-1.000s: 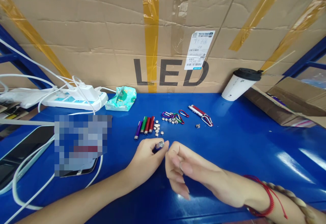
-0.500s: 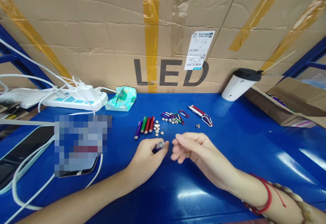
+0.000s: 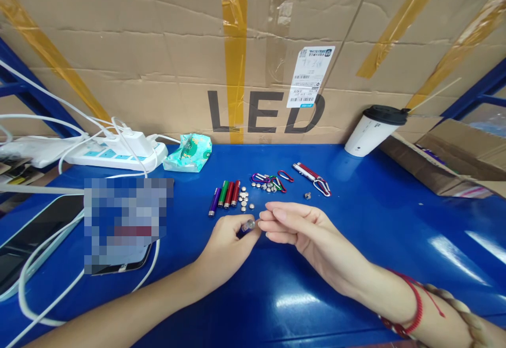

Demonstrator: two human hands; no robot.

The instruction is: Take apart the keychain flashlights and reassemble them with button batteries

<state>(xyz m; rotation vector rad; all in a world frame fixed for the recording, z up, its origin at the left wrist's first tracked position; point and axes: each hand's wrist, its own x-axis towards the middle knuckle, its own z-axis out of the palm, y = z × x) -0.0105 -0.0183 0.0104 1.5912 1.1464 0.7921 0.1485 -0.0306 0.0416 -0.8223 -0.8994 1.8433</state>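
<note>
A dark blue or purple tube (image 3: 246,228) with a silver end is gripped between the thumb and fingers of my left hand (image 3: 226,250). Just right of it, my right hand (image 3: 302,226) has its fingers stretched toward the tube's end; whether something small sits between thumb and fingertips is hidden. Beyond my left hand lie a purple tube (image 3: 214,202), a green tube (image 3: 223,194) and red tubes (image 3: 235,193), with several silver button cells (image 3: 244,201) beside them. Coloured carabiner clips (image 3: 276,183) and small silver caps (image 3: 269,186) are farther back.
Two tubes with a clip (image 3: 311,176) and a small metal part (image 3: 307,195) lie at right. A lidded cup (image 3: 369,134) and open box (image 3: 446,179) stand back right. Phones (image 3: 39,232), cables, a power strip (image 3: 114,161) and a green packet (image 3: 188,153) occupy the left.
My right hand has moved slightly left, its fingers straighter and closer to the tube's end. My left hand has barely moved and still holds the tube.
</note>
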